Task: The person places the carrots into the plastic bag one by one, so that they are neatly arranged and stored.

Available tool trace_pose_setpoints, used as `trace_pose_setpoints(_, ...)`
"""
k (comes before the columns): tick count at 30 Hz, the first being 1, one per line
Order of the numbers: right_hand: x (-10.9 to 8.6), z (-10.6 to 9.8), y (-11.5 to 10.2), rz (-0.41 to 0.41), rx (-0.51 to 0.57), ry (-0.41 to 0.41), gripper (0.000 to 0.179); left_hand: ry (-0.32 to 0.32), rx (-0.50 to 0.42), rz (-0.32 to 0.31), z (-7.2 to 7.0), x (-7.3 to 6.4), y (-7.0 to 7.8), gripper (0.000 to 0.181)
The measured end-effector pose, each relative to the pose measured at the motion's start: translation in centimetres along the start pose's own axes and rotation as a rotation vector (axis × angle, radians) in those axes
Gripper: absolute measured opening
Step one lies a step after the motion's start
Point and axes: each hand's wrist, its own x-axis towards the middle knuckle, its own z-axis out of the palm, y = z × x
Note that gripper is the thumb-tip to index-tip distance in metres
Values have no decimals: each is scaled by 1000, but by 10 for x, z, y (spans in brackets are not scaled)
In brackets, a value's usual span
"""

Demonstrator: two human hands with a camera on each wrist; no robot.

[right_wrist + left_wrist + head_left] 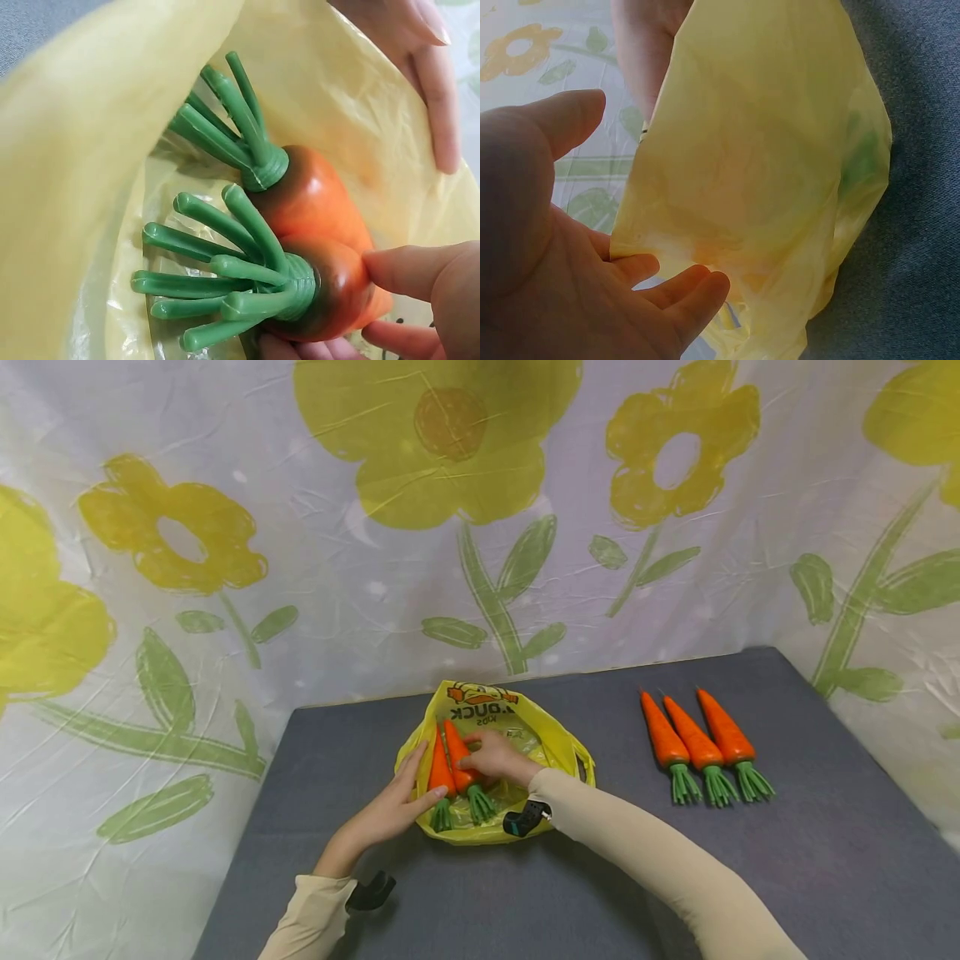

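Observation:
A yellow plastic bag (pixel 551 731) lies with its mouth open on the table, with two toy carrots inside, green tops toward the near side. My right hand (pixel 497 757) reaches into the bag and grips the right-hand carrot (pixel 455 745), thumb on one side and fingers beneath it in the right wrist view. Beside it lies the other carrot (pixel 311 199) against the bag wall. At the bag's left rim, my left hand (pixel 392 806) touches the outside with its fingers extended and thumb spread apart. In the left wrist view, the bag (pixel 742 150) hides most of both carrots.
Three more toy carrots lie side by side at the table's right: a left one (pixel 664 735), a middle one (pixel 695 739) and a right one (pixel 725 731). The dark grey table (pixel 465 902) meets a flower-print curtain (pixel 360 610) at the back.

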Motion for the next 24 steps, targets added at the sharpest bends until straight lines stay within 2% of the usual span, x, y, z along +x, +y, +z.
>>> trace_pose_setpoints(6, 1, 1, 0, 5, -15, -12, 51, -1, 2, 3, 0, 1, -2, 87)
trace_pose_setpoints(24, -2, -3, -1, 31, 60, -73, 56, -3, -6, -8, -1, 0, 0, 89)
